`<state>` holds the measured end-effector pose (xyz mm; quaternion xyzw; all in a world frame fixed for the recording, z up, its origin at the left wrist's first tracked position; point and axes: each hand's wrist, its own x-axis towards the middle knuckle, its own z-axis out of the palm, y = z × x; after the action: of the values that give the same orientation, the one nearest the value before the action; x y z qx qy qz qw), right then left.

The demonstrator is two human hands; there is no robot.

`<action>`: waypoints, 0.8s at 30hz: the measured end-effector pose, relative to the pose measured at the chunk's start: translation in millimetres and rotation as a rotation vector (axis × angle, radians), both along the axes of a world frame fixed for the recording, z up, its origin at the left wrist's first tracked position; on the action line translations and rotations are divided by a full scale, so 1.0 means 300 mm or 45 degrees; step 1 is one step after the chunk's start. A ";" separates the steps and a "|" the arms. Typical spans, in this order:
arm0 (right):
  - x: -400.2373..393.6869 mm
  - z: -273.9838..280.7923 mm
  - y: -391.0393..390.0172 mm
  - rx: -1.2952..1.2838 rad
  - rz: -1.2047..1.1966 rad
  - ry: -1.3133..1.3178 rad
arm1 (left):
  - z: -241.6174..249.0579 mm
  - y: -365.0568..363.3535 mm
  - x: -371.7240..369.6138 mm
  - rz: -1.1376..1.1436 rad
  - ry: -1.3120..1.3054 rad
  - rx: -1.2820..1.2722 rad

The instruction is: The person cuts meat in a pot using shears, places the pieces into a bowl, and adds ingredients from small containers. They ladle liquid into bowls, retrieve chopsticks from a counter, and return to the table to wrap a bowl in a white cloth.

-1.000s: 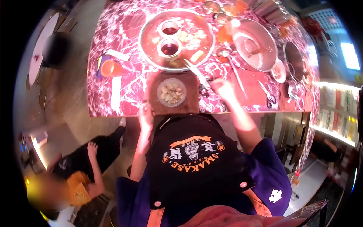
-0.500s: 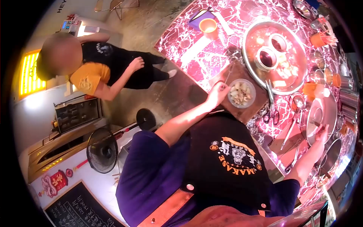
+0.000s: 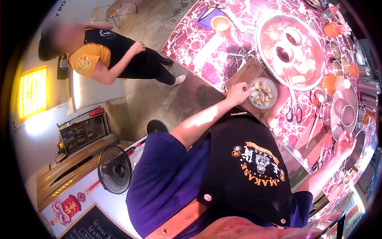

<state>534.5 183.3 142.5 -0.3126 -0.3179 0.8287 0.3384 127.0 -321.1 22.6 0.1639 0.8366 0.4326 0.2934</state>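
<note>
Upper left: person (image 3: 93, 55) in orange cloth sleeve, dark apron. Lower left: round black mesh fan (image 3: 114, 169). Center: left hand (image 3: 238, 94) mostly closed on thin metal tool (image 3: 260, 71), at rim of round clear plastic tub (image 3: 263, 93); pale, glossy, lumpy chunks inside, tub on flat brown board (image 3: 242, 75). Upper right: round metal basin (image 3: 318, 77), reddish contents, two white cups of dark liquid. Right: metal scissors (image 3: 293, 101); right hand (image 3: 343, 149), fingers partly bent by shiny pan (image 3: 338, 104), grip unclear.

co-wkr (image 3: 93, 59) stdg | blk fan (image 3: 114, 169) nr chalkbd (image 3: 94, 225) | yel lit sign (image 3: 32, 93) | fldg chair (image 3: 114, 8)
</note>
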 end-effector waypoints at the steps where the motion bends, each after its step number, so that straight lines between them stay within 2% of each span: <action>1: -0.034 0.050 -0.095 0.040 -0.019 -0.093 | -0.002 0.003 -0.013 -0.023 -0.078 -0.003; 2: -0.059 0.090 -0.173 0.082 -0.041 -0.187 | -0.003 0.004 -0.025 -0.035 -0.075 0.011; 4: -0.072 0.076 -0.266 0.074 -0.060 -0.288 | 0.008 0.016 -0.037 -0.092 -0.184 0.041; 6: -0.099 0.063 -0.359 0.189 -0.026 -0.416 | 0.036 0.030 -0.033 -0.122 -0.152 0.068; 8: -0.127 0.060 -0.446 0.137 -0.139 -0.370 | 0.070 0.046 -0.029 -0.136 -0.118 0.081; 10: -0.103 0.048 -0.466 0.243 -0.064 -0.427 | 0.091 0.082 -0.012 -0.173 -0.126 0.161; 12: -0.099 0.037 -0.505 0.228 -0.148 -0.384 | 0.054 0.145 0.006 -0.217 -0.106 0.176; 14: -0.089 0.016 -0.529 0.211 -0.231 -0.343 | -0.007 0.228 0.035 -0.537 0.624 0.651; 16: -0.065 -0.046 -0.535 0.078 -0.123 -0.428 | 0.097 0.298 0.098 -0.436 0.214 0.692; 18: -0.037 -0.083 -0.517 0.009 -0.178 -0.411 | 0.076 0.404 0.135 -0.573 0.023 0.780; 20: -0.061 -0.045 -0.548 0.113 -0.265 -0.487 | 0.107 0.479 0.195 -0.501 -0.092 0.761; 22: -0.043 -0.106 -0.547 0.116 -0.295 -0.463 | 0.166 0.519 0.218 -0.431 -0.208 0.735; 24: 0.032 -0.241 -0.501 -0.055 -0.223 -0.395 | 0.229 0.562 0.223 -0.653 -0.244 0.528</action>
<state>544.0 33.0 70.3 -0.4702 -0.3200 0.7446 0.3493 193.9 -152.6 91.3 0.3835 0.6312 0.5190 0.4302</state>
